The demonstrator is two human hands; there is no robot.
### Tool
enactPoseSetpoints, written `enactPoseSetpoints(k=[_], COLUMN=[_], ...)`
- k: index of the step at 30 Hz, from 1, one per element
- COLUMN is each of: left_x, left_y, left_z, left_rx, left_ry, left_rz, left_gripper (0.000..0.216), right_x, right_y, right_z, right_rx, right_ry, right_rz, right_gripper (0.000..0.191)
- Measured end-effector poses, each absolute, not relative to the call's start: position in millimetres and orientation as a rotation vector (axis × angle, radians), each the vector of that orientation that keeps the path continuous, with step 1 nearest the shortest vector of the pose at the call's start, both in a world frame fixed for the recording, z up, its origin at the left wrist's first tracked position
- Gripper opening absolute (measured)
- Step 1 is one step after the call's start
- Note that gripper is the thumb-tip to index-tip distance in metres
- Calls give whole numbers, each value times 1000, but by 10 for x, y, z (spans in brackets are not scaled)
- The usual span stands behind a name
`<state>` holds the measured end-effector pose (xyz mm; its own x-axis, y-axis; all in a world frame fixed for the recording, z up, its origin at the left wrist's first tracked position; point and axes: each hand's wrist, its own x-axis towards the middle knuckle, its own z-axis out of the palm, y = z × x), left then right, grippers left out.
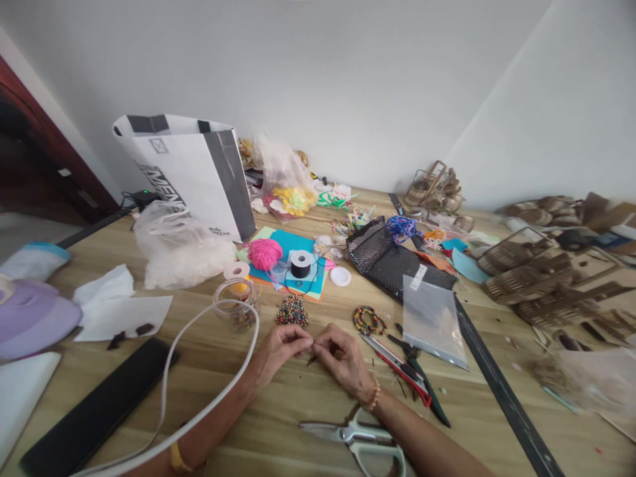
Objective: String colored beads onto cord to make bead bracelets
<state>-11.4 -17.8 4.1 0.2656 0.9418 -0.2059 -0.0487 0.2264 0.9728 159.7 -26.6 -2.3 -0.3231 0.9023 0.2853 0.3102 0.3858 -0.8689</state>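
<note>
My left hand (282, 351) and my right hand (342, 358) meet over the table, thumbs and fingers closed in a pinch with the tips nearly touching. A short string of small dark beads (311, 362) shows under the fingertips of my right hand. What the left fingertips pinch is too small to make out. Just beyond my hands lies a heap of multicoloured beads (292, 311). Behind it, a spool of black cord (301, 264) stands on blue sheets, its thin cord trailing loose. A coiled beaded bracelet (369, 320) rests right of my right hand.
Scissors (348, 434) lie under my right forearm. A red utility knife (397, 368) and dark-handled pliers (422, 377) are at the right. A white cable (166, 377) arches over my left forearm. Pink yarn (265, 254), a clear round container (238, 301) and a paper bag (193, 179) stand farther back.
</note>
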Motion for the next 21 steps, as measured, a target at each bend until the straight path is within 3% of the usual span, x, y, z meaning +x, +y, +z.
enactPoseSetpoints(k=[21], left_x=[-95], left_y=[-193], left_z=[37], left_rx=[1323], left_ry=[1101], left_rz=[903], left_gripper=[28], right_x=[1601], right_y=[-266], right_z=[-55], right_rx=[-1064], right_ry=[-1836], right_rz=[968], right_gripper=[22])
